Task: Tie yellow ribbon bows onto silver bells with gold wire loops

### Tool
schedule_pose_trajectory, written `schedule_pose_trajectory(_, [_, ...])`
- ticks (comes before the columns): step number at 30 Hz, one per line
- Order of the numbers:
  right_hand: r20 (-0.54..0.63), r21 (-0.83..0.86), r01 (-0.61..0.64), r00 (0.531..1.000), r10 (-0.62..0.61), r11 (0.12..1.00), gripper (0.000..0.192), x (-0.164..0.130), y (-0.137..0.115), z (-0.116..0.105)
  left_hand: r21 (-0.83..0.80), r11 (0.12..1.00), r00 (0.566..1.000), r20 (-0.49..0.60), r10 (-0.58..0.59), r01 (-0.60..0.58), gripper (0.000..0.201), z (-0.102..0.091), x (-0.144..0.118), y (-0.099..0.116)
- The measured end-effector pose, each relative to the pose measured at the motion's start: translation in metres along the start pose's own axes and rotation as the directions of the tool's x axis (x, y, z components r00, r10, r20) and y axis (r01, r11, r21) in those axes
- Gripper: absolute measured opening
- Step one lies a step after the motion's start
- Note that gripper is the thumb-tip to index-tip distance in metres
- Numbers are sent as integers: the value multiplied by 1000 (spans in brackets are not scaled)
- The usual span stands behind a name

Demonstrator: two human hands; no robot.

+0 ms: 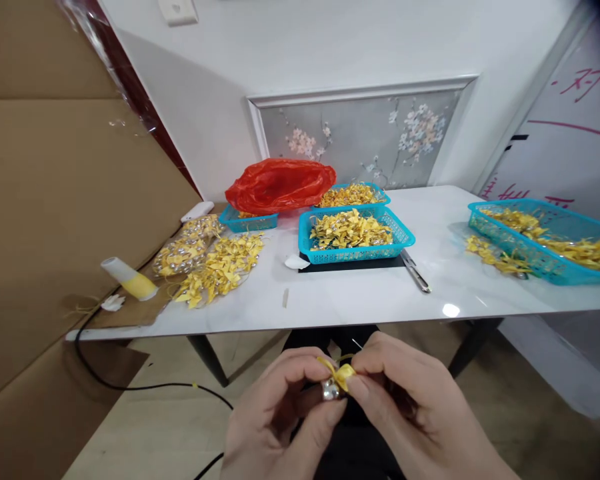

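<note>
Close together below the table's front edge, my two hands hold one small piece. It has a shiny silver bell (331, 389) and a yellow ribbon bow (345, 375). My left hand (290, 400) is closed, its fingertips around the bell's left and lower side. With thumb and forefinger my right hand (400, 383) pinches the yellow ribbon. A thin needle (357, 344) sticks up by the right forefinger; how it is held is hidden. Yellow ribbon pieces with silver bells (225, 267) lie heaped on the table at the left.
Blue baskets (357, 255) hold more yellow pieces, with another basket (555, 267) at the right. Thread snips (416, 272) lie by the middle basket. A red plastic bag (280, 187) covers a back basket. A yellow thread cone (130, 279) lies left, near a black cable (150, 387) and cardboard (70, 200).
</note>
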State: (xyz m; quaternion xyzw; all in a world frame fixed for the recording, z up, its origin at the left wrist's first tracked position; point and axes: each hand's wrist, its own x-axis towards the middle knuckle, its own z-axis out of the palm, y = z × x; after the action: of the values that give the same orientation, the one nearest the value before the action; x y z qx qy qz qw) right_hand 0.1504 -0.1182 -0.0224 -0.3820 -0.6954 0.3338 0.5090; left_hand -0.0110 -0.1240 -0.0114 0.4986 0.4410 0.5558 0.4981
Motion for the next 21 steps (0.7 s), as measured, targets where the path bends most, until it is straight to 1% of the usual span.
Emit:
schedule_pose_trajectory(3, [-17,1,22,1000,-22,1000,16,0,-1,-3,-65,996,998,14,-64,64,11,-5,4,-1])
schedule_pose_trajectory(5, [-26,12,36,999,-35,999,20,-2,1,-6,-162,973,986,11,-165,165,11,-6,6,0])
schedule_pose_trajectory(8, [4,3,43,999,-43,999,29,-7,4,-9,-319,893,943,8,-331,316,15,-4,7,4])
schedule_pose_trajectory(10, [44,-18,58,997,-58,998,37,-10,5,-10,-391,841,916,14,-400,374,17,-3,7,6])
schedule_pose_trajectory(12, [25,-27,67,997,-67,997,42,-12,3,-9,-453,791,891,20,-453,412,19,-4,7,8])
schedule_pose_trajectory(13, [-3,-34,59,998,-59,998,40,-13,2,-8,-481,766,879,17,-477,426,21,-4,7,8])
schedule_pose_trajectory(15, [-50,-86,33,998,-38,996,27,-12,-1,-7,-532,715,848,11,-529,453,20,-7,8,8])
schedule_pose_trajectory(16, [-61,-129,39,997,-48,991,20,-10,-2,-6,-553,689,831,11,-557,469,16,-8,8,8])
schedule_pose_trajectory(17, [-63,-175,66,995,-78,982,18,-8,-4,-5,-572,660,810,13,-586,487,12,-9,9,8])
schedule_pose_trajectory(18, [-66,-215,118,989,-134,969,18,-6,-6,-4,-593,628,788,18,-616,504,17,-10,10,9])
schedule_pose_trajectory(20, [-114,-273,206,963,-244,940,18,-1,-8,-1,-635,557,745,44,-666,535,40,-10,11,9])
schedule_pose_trajectory(21, [-137,-293,227,951,-276,929,17,1,-9,1,-654,524,730,63,-680,545,48,-9,11,10])
